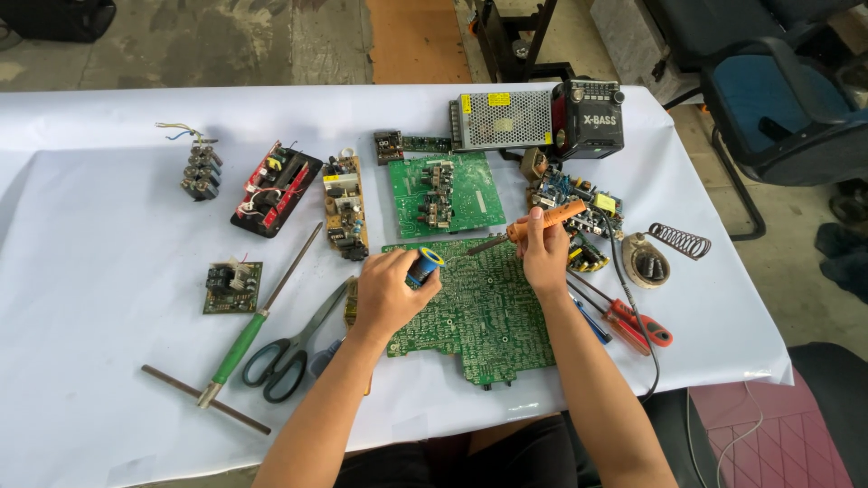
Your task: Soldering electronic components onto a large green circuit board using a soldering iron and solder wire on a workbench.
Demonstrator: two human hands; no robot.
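A large green circuit board lies solder side up in front of me on the white table. My left hand rests on its left part, closed around a small blue and yellow spool. My right hand grips an orange-handled soldering iron, its dark tip pointing left just above the board's upper edge.
Another green board lies behind, with smaller boards, a red and black module, a metal-cased power supply and a black radio. Scissors, a green-handled T-wrench, screwdrivers and an iron stand flank the board.
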